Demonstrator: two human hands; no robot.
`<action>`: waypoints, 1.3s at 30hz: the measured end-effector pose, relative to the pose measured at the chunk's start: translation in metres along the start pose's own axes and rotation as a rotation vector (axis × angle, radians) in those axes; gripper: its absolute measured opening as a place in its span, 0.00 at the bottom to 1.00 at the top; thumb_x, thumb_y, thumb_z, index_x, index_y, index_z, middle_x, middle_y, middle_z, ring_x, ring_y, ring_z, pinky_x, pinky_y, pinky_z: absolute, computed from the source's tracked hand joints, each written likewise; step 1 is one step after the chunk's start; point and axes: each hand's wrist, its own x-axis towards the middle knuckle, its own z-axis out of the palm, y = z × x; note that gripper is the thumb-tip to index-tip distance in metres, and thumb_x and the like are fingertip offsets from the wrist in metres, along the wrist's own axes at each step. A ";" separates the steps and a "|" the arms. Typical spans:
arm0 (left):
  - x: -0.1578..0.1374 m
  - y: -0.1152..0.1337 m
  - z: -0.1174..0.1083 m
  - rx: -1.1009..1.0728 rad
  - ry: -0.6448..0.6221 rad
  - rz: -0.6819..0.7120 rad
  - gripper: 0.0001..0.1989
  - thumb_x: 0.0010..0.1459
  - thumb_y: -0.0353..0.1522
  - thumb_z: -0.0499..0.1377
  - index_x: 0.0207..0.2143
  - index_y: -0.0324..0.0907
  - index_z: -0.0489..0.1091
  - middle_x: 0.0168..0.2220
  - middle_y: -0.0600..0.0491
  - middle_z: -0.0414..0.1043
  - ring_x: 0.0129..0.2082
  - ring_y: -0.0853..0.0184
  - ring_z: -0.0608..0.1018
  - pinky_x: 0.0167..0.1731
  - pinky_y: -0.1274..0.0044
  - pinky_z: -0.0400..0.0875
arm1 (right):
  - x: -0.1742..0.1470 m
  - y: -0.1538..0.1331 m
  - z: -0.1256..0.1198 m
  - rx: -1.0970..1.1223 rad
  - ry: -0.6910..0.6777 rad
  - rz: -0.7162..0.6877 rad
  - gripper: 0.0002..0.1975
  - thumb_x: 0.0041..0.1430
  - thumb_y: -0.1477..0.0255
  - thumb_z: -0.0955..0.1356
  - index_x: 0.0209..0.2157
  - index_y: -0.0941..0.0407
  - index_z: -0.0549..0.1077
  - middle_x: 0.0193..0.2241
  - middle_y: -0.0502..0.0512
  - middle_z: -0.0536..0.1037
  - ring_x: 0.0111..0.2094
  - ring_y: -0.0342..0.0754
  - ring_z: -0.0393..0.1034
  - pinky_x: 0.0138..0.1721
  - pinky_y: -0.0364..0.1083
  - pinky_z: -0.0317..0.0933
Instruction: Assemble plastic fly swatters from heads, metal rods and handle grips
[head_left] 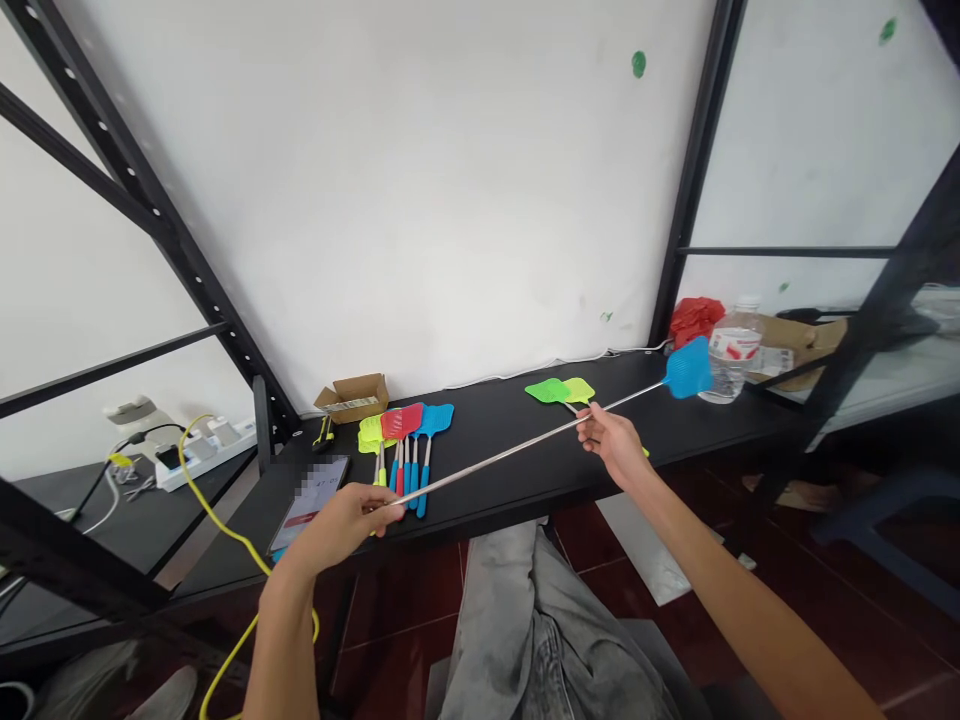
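A blue fly swatter (688, 368) with a long, drawn-out metal rod slants across the front of the black shelf, its head up at the right. My left hand (346, 522) is closed around its lower left end, hiding the grip. Farther up the rod, my right hand (609, 442) pinches it between thumb and fingers. Beyond the left hand lies a row of several short fly swatters (403, 421) with yellow, red and blue heads. Behind the right hand lie a green fly swatter (547, 390) and a yellow-green fly swatter (580, 390), their handles mostly hidden.
On the left are a phone or tablet (311, 500), an open cardboard box (352, 398), a power strip (206, 455) and a yellow cable (217, 515). A plastic bottle (733, 355) and a red bag (695, 320) stand at the right. Black posts (697, 170) frame the shelf (480, 440).
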 end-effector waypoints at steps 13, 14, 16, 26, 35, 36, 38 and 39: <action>0.028 0.067 0.068 -0.072 0.090 0.243 0.17 0.58 0.45 0.57 0.42 0.44 0.74 0.29 0.52 0.76 0.30 0.65 0.76 0.32 0.77 0.68 | -0.020 0.010 0.029 0.135 -0.210 0.128 0.14 0.55 0.61 0.68 0.37 0.55 0.77 0.35 0.58 0.80 0.30 0.48 0.72 0.25 0.43 0.57; 0.032 0.067 0.075 -0.138 0.032 0.236 0.18 0.59 0.46 0.56 0.42 0.43 0.74 0.28 0.52 0.75 0.29 0.66 0.75 0.30 0.77 0.67 | -0.024 0.010 0.032 0.152 -0.245 0.136 0.14 0.55 0.61 0.68 0.38 0.55 0.77 0.36 0.58 0.80 0.30 0.48 0.72 0.26 0.43 0.57; 0.041 0.062 0.084 -0.273 0.041 0.203 0.21 0.59 0.48 0.55 0.40 0.41 0.73 0.26 0.53 0.73 0.25 0.68 0.73 0.27 0.78 0.66 | -0.032 0.010 0.038 0.171 -0.310 0.158 0.14 0.56 0.62 0.67 0.39 0.55 0.77 0.38 0.58 0.80 0.30 0.47 0.71 0.25 0.43 0.56; 0.055 0.041 0.080 -0.732 0.382 0.009 0.19 0.52 0.47 0.58 0.23 0.40 0.65 0.19 0.56 0.66 0.18 0.71 0.68 0.20 0.79 0.62 | -0.045 0.023 0.052 0.185 -0.410 0.243 0.15 0.57 0.60 0.67 0.40 0.54 0.77 0.40 0.59 0.80 0.29 0.46 0.71 0.25 0.43 0.56; 0.060 0.020 0.063 -0.981 0.672 -0.045 0.10 0.46 0.37 0.61 0.23 0.39 0.66 0.19 0.57 0.65 0.18 0.73 0.67 0.17 0.80 0.60 | -0.028 0.030 0.038 0.300 -0.246 0.281 0.13 0.56 0.60 0.69 0.38 0.53 0.78 0.32 0.54 0.78 0.24 0.43 0.66 0.22 0.42 0.54; 0.059 0.020 0.060 -1.005 0.692 -0.045 0.10 0.45 0.36 0.61 0.23 0.39 0.66 0.20 0.57 0.65 0.19 0.73 0.67 0.17 0.80 0.60 | -0.028 0.030 0.037 0.310 -0.235 0.288 0.13 0.56 0.60 0.70 0.38 0.53 0.77 0.32 0.54 0.78 0.24 0.42 0.65 0.22 0.41 0.53; 0.056 0.020 0.055 -1.036 0.734 -0.040 0.09 0.44 0.35 0.61 0.24 0.39 0.66 0.20 0.57 0.65 0.19 0.73 0.67 0.17 0.80 0.60 | -0.028 0.031 0.037 0.342 -0.219 0.311 0.12 0.55 0.61 0.70 0.38 0.53 0.77 0.31 0.53 0.78 0.24 0.42 0.65 0.22 0.41 0.53; 0.055 0.020 0.053 -1.044 0.752 -0.035 0.09 0.44 0.35 0.61 0.24 0.39 0.66 0.21 0.57 0.65 0.20 0.73 0.67 0.17 0.81 0.60 | -0.028 0.031 0.038 0.361 -0.212 0.322 0.12 0.55 0.61 0.70 0.38 0.53 0.77 0.30 0.52 0.77 0.24 0.42 0.64 0.22 0.41 0.53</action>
